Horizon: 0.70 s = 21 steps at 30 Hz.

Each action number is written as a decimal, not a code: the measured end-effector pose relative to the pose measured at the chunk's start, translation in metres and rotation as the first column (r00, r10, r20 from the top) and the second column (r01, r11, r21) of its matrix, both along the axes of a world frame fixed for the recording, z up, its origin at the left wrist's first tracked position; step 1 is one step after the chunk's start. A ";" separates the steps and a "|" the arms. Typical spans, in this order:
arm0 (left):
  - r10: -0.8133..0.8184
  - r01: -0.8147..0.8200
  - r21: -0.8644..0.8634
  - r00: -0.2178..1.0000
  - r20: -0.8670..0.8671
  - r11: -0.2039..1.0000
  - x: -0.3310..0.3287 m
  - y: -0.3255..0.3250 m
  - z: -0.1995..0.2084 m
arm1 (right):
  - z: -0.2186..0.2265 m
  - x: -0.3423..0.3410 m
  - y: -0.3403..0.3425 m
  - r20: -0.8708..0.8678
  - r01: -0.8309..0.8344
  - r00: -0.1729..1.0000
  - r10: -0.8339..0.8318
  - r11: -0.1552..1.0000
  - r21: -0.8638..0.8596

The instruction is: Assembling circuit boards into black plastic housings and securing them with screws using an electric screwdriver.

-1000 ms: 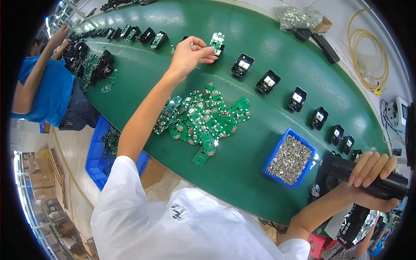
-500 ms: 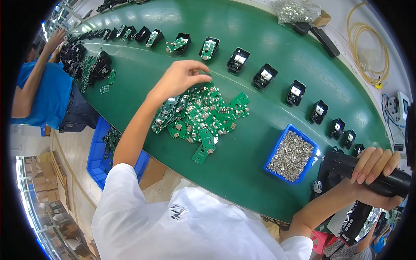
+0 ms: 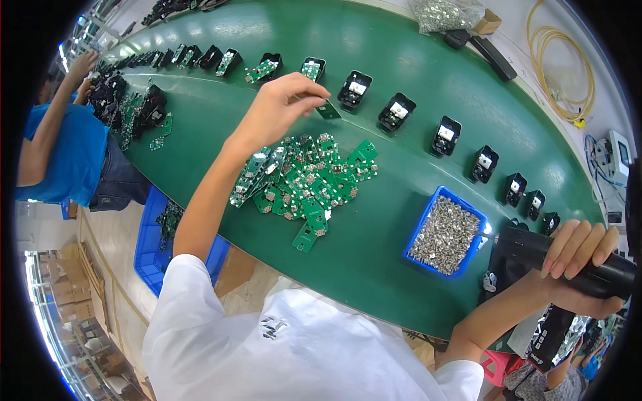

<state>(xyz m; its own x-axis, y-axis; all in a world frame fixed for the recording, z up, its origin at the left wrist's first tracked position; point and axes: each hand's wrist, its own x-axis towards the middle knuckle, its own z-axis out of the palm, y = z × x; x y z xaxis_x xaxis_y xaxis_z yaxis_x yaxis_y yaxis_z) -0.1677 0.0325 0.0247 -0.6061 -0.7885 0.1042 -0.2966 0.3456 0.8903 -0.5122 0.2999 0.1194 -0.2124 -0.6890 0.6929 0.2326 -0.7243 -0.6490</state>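
Pinched between the thumb and fingers of my left hand (image 3: pixel 286 101) is a small green circuit board (image 3: pixel 328 111), held tilted above the table. Below it lies a heap of green circuit boards (image 3: pixel 314 180). Just beyond my left hand stands a black housing with a board in it (image 3: pixel 312 69); to its right is an open black housing (image 3: pixel 354 89) with a white part inside. My right hand (image 3: pixel 579 267) is wrapped round a black electric screwdriver (image 3: pixel 535 248), whose bit points left toward a blue bin of screws (image 3: pixel 406 248).
More black housings (image 3: pixel 446 136) curve along the green table (image 3: pixel 381 267) in a row. At the far left a person in blue (image 3: pixel 67 147) works beside a dark pile. A blue crate (image 3: pixel 150 250) sits below the table edge. A bag of metal parts (image 3: pixel 447 15) lies at the back.
My left hand has taken a circuit board from the heap and lifted it toward the row of housings. My right hand still holds the screwdriver in the same place.
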 end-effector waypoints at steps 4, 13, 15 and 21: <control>-0.067 0.119 -0.446 0.989 0.132 0.887 -0.002 0.009 -0.009 | -0.001 0.000 0.001 -0.012 -0.006 1.000 0.006 1.000 0.005; -0.055 0.263 -0.573 0.934 0.354 0.776 0.011 0.010 -0.021 | 0.003 -0.001 0.002 -0.078 -0.038 0.996 0.037 0.999 -0.008; -0.046 0.254 -0.617 0.942 0.333 0.745 0.008 0.009 -0.019 | 0.002 -0.002 0.002 -0.080 -0.042 0.996 0.042 0.999 0.000; 0.042 0.133 -0.792 0.980 0.196 0.596 -0.021 -0.003 -0.013 | -0.002 -0.003 0.001 -0.060 -0.046 0.997 0.047 0.999 0.020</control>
